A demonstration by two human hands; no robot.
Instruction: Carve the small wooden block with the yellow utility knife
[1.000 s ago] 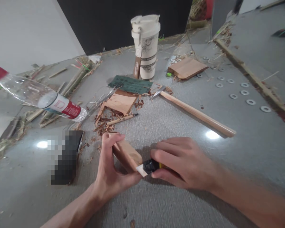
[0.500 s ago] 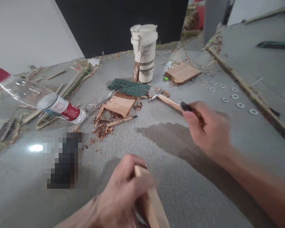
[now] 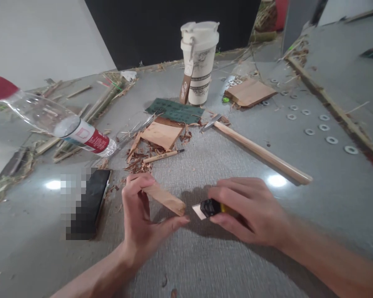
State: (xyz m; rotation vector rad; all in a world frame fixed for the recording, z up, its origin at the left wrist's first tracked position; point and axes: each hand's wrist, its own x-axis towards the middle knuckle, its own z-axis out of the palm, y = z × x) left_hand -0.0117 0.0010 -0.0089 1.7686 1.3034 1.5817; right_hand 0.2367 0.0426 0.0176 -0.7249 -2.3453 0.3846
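In my left hand (image 3: 143, 219) is a small wooden block (image 3: 166, 199), its narrow edge turned up between my fingers and thumb. My right hand (image 3: 248, 209) grips a utility knife (image 3: 211, 207) with a black and yellow body. The knife's short blade points left, close to the block's near end but apart from it. Beyond the hands, a wooden-handled hammer (image 3: 261, 154) lies slanting across the surface. A flat wood piece (image 3: 162, 134) sits among brown shavings (image 3: 136, 164), and a thin pencil-like stick (image 3: 163, 156) lies in front of it.
A clear bottle with a red cap (image 3: 90, 138) lies at the left, near a dark phone (image 3: 98, 198). A white lidded cup (image 3: 200, 62) stands behind a green sheet (image 3: 175, 111). Several washers (image 3: 323, 127) and another wood piece (image 3: 251, 93) are at the right.
My right hand with the knife has moved down and left, uncovering the hammer's handle. My left hand has raised and turned the wooden block, bringing its end near the blade.
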